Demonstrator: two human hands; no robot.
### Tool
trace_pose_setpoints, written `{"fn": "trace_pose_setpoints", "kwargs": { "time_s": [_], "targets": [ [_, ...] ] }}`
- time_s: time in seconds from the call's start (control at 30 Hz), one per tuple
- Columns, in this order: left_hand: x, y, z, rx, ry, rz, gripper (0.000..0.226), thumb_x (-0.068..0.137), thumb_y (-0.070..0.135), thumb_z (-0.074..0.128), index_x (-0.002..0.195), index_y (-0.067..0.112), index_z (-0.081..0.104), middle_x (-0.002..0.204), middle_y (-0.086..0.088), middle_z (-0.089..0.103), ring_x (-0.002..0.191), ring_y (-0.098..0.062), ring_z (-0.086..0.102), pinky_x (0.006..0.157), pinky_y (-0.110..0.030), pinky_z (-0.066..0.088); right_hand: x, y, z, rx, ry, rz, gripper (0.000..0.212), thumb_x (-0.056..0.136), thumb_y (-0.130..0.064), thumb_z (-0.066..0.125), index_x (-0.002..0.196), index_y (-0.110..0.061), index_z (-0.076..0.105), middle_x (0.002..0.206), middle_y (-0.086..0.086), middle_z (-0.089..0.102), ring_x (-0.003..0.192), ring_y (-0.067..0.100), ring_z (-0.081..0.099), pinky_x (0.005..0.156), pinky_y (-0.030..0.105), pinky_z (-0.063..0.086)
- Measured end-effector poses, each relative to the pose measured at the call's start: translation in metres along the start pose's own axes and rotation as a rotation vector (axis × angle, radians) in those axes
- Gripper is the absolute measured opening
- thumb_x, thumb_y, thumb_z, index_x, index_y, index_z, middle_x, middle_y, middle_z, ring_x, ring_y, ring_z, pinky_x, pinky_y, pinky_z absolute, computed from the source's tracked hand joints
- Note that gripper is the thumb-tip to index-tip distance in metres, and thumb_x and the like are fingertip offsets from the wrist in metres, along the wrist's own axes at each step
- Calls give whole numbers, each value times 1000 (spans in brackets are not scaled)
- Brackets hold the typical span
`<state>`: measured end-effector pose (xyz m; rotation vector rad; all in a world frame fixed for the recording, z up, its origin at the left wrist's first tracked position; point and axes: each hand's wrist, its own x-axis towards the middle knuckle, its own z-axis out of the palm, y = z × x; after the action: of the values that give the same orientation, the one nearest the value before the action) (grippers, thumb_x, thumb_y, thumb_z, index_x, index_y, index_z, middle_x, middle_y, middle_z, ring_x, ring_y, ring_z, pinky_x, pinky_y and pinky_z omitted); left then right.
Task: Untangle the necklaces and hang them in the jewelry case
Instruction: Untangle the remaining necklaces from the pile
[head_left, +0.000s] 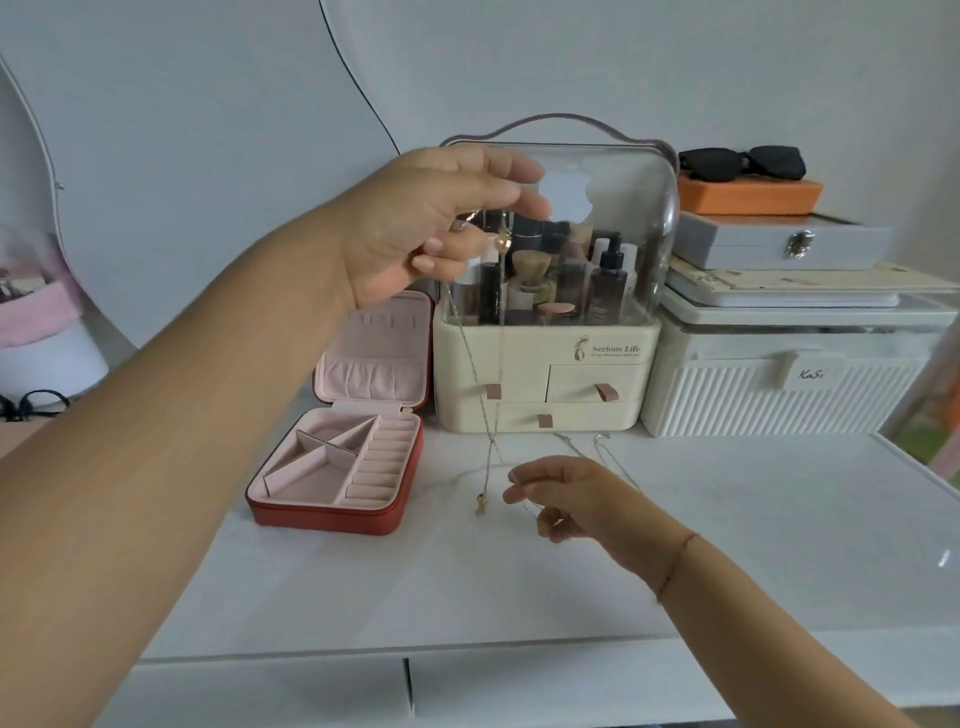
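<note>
My left hand (441, 223) is raised in front of the cosmetics box and pinches the top of a thin gold necklace (491, 431). Its chains hang down, cross near the tabletop and end in a small gold pendant (480, 504). Lower down, my right hand (561, 496) pinches a fine chain just above the table, right of the pendant. Two more silver chains (602, 452) lie on the white table behind my right hand. The red jewelry case (337, 467) stands open at the left, with pink lining and hooks in its upright lid (379, 348).
A cream cosmetics organizer (550, 332) with a clear dome stands behind the hanging chain. To its right are a white ribbed box (789, 384), a grey case, an orange box and black sunglasses (743, 162). A mirror edge is at the far left.
</note>
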<state>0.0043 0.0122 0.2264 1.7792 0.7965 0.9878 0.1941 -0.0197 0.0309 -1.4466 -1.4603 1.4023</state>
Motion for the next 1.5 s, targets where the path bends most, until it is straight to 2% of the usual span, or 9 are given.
{"fn": "trace_pose_setpoints", "kwargs": {
  "time_s": [0.1,0.23,0.4,0.7,0.9,1.03,1.2,1.37,1.5],
  "targets": [
    [2,3,7,35,-42,2,27,98,9,45,123,8,55,114,-6,67,41,-4,20,34,-13,21,1,-4,3,-43,1,-53,24,94,-8,56,117,-11,62,113,7,69,81,13,67,76,24,52],
    [4,7,11,38,-59,13,23,98,9,46,118,11,57,108,-2,69,41,-4,20,34,-13,20,1,-10,7,-119,37,-162,23,93,-12,59,114,-21,64,114,-4,66,102,17,66,89,26,52],
    [7,8,10,50,-68,26,23,98,10,46,117,11,57,110,-3,69,40,-3,20,34,-13,22,-4,-15,10,-39,-17,-232,22,93,-7,57,114,-12,63,108,4,70,90,16,69,89,31,51],
    [16,29,6,52,-56,64,23,97,10,48,118,9,58,110,-4,68,42,-4,21,35,-13,23,3,-32,11,42,44,-359,21,91,-13,65,111,-18,66,94,-4,66,82,3,61,76,16,46],
    [25,52,-1,-13,12,113,22,96,7,48,115,10,59,108,-5,67,44,-5,19,36,-14,21,7,-29,14,20,36,-314,14,86,-14,71,99,-20,74,95,-4,74,93,6,67,81,14,48],
    [29,64,-7,-9,64,140,22,95,7,47,114,11,59,106,-3,67,44,-4,20,37,-15,20,5,-24,16,21,27,-275,12,90,-10,64,89,-18,73,90,-6,74,79,-4,63,71,9,44],
    [33,75,-17,-2,110,162,22,95,7,46,113,11,58,105,-3,67,43,-5,21,37,-15,20,2,-17,16,5,22,-233,20,91,-8,60,80,-21,71,92,-3,75,81,5,61,72,14,44],
    [33,56,-18,52,66,84,21,95,8,49,113,10,60,102,-3,70,43,-5,27,38,-16,27,-2,-17,12,36,43,-228,16,94,-11,57,86,-12,72,92,-2,75,82,6,61,77,19,46],
    [28,13,-6,176,-23,-35,22,97,7,48,114,8,62,98,-5,70,49,-6,43,44,-18,38,-4,-19,6,-40,104,-230,16,94,-15,59,94,-17,75,88,-8,74,79,-2,63,71,12,47]
  ]
}}
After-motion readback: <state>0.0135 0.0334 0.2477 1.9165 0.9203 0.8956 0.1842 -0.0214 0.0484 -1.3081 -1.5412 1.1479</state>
